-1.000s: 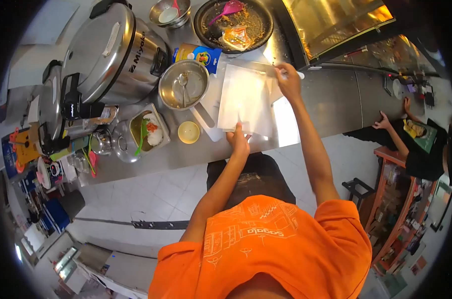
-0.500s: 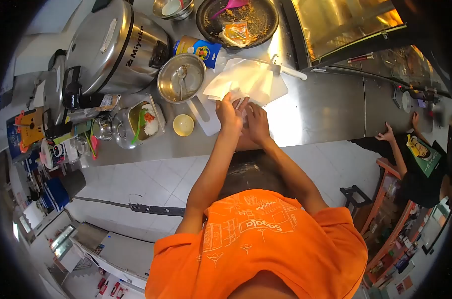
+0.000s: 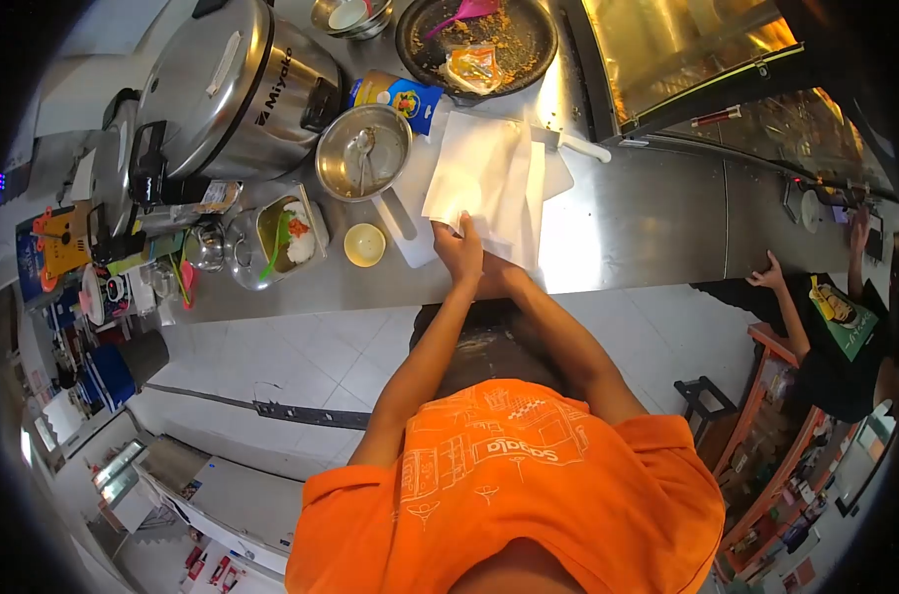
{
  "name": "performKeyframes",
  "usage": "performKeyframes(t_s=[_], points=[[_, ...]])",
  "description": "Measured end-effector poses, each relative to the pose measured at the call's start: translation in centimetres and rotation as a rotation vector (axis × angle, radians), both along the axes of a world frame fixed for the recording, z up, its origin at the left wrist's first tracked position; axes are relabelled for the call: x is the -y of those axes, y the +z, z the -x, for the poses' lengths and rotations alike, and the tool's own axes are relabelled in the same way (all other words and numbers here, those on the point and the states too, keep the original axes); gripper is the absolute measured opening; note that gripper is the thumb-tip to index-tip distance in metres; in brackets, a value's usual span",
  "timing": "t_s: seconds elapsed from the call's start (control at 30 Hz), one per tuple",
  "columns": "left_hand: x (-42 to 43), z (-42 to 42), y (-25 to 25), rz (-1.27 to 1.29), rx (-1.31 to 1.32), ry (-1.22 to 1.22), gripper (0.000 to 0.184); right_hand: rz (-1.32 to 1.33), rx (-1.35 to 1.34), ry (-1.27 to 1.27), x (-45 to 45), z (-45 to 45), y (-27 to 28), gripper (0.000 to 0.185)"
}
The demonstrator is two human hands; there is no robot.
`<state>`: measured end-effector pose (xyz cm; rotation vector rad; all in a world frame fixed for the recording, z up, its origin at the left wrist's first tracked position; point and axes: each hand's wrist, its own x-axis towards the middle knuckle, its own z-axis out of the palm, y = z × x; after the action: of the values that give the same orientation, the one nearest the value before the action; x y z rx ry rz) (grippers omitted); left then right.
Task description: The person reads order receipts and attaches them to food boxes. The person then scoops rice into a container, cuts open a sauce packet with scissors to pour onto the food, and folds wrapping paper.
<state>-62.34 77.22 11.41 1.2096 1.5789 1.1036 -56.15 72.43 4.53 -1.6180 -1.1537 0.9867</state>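
Note:
A white paper sheet [image 3: 479,173], creased down its right part, stands over a white cutting board [image 3: 558,176]. My left hand [image 3: 459,249] pinches its near edge, thumb and fingers closed on the paper. Just to the right, my right hand [image 3: 501,277] is at the sheet's bottom edge; its fingers are hidden behind the paper and the other hand. A knife [image 3: 583,148] with a white handle lies beyond the sheet's right side. Left of the board are a steel saucepan [image 3: 343,163] with a spoon in it and a small pale yellow bowl [image 3: 364,246].
A large rice cooker [image 3: 227,94] fills the back left. A steel container [image 3: 316,259] of white and red food stands nearer. Behind the paper are a blue-yellow packet [image 3: 410,104] and a dark round pan [image 3: 519,74]. Another person's hand [image 3: 766,272] touches the counter at far right.
The paper sheet has swung from lying spread sideways to a more upright, lengthwise position. My right hand has slid lower, and its fingers have gone out of sight behind the sheet.

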Motion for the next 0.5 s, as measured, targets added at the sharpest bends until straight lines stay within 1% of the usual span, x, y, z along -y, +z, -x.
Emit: performKeyframes(t_s=[0.07,0.1,0.17,0.2,0.23,0.27,0.3,0.37,0.4,0.47,0.5], points=[[0.1,0.3,0.1,-0.017,-0.021,-0.014,0.041,-0.025,0.122,0.040,1.2,-0.9,0.3,0.050],[0.0,0.6,-0.3,0.020,0.003,0.010,0.042,-0.041,0.191,0.048,1.9,-1.4,0.5,0.049],[-0.3,1.4,-0.8,0.051,0.031,0.041,0.043,0.011,0.268,0.061,4.7,-3.1,2.1,0.049],[-0.3,1.9,-0.9,0.150,0.004,0.015,0.043,0.095,0.273,0.076,6.6,-4.1,3.5,0.048],[-0.2,2.3,-1.0,0.251,-0.020,-0.010,0.043,0.289,0.222,0.117,8.6,-5.4,5.7,0.042],[-0.2,2.5,-1.2,0.252,-0.013,0.001,0.043,0.487,0.170,0.156,11.3,-6.9,7.8,0.036],[-0.2,2.7,-1.3,0.288,-0.056,-0.011,0.042,0.719,0.047,0.116,14.1,-8.4,7.5,0.034],[-0.2,3.0,-2.3,0.323,-0.090,-0.012,0.042,0.824,-0.125,0.177,17.6,-11.7,11.3,0.039],[-0.2,3.2,-3.4,0.289,-0.098,-0.024,0.042,0.825,-0.117,0.187,18.0,-12.6,12.8,0.039],[-0.1,3.6,-4.3,0.255,-0.107,-0.026,0.043,0.630,-0.311,0.098,18.2,-13.6,15.0,0.036],[-0.2,3.7,-4.4,0.365,-0.103,-0.037,0.044,0.628,-0.311,0.107,16.9,-13.2,15.2,0.036]])
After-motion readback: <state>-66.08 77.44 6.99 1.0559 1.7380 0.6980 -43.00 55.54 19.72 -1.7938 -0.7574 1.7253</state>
